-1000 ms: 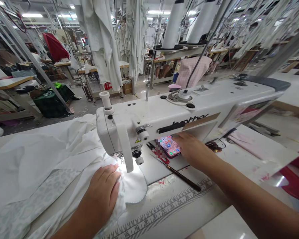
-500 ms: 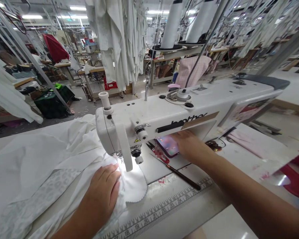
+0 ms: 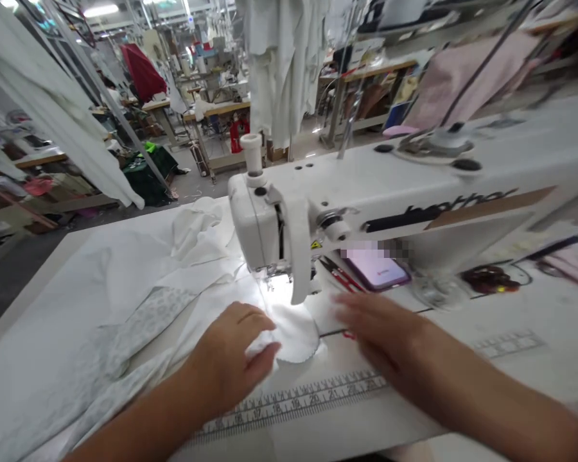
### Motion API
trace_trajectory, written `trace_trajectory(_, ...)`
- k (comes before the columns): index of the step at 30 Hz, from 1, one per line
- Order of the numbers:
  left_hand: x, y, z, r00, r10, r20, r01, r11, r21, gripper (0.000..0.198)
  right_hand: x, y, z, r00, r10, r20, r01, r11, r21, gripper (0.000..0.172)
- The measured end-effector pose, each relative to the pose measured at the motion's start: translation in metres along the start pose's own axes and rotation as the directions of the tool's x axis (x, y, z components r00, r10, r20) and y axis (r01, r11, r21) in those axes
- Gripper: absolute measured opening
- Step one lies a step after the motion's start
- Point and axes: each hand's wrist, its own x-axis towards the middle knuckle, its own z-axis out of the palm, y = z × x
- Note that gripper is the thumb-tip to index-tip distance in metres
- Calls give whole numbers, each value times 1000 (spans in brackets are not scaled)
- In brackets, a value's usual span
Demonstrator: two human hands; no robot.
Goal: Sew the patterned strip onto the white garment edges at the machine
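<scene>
- Left hand (image 3: 231,359): on the scalloped white cloth piece (image 3: 293,333), just in front of the machine's needle area.
- Left fingers (image 3: 257,350): together, curled down, pinching a small fold of the cloth against the table, thumb side hidden.
- Right hand (image 3: 385,346): motion-blurred, over the table just right of the cloth, fingertips near its edge.
- Right fingers (image 3: 351,308): look slightly apart, not clamped on anything; contact with the cloth is hard to confirm through the blur.
- Cloth position: flat on the table, its far edge under the lit sewing area, between the hands.
- Sewing machine (image 3: 264,224): white Brother lockstitch head, just beyond the cloth, lamp glare around the presser foot (image 3: 274,279).
- White garment (image 3: 125,301): bunched on the table left of the hands, joined to the cloth piece as far as visible, with a pale patterned band (image 3: 144,321).
- Table (image 3: 43,256): white top, with an adhesive ruler (image 3: 293,401) along the near edge.
- Right of machine head: red-handled thread snips (image 3: 340,276), smartphone (image 3: 376,269), dark thread tangle (image 3: 491,279).
- Background: white garments (image 3: 282,64) hanging overhead, pink cloth (image 3: 467,70) behind the machine, further sewing tables (image 3: 216,109).
</scene>
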Motion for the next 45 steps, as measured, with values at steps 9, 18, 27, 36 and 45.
trace_trajectory(9,-10,7,10,998,-14,62,9,996,90,26,34,-56,42,976,-101,191,75,987,140,28)
trace_trajectory(18,17,-25,25,961,277,-9,-239,845,478,25,55,-38,49,978,-126,163,118,991,60,26)
trace_trajectory(27,7,-17,26,993,114,0,-103,891,442,30,49,-22,56,975,-194,112,206,972,-109,31)
trace_trajectory(36,12,-14,28,999,24,27,-32,916,401,23,50,-39,56,969,-214,124,236,951,-200,29)
trace_trajectory(45,19,-19,29,1000,-23,5,20,923,385,30,56,-27,62,980,-175,94,188,971,-149,51)
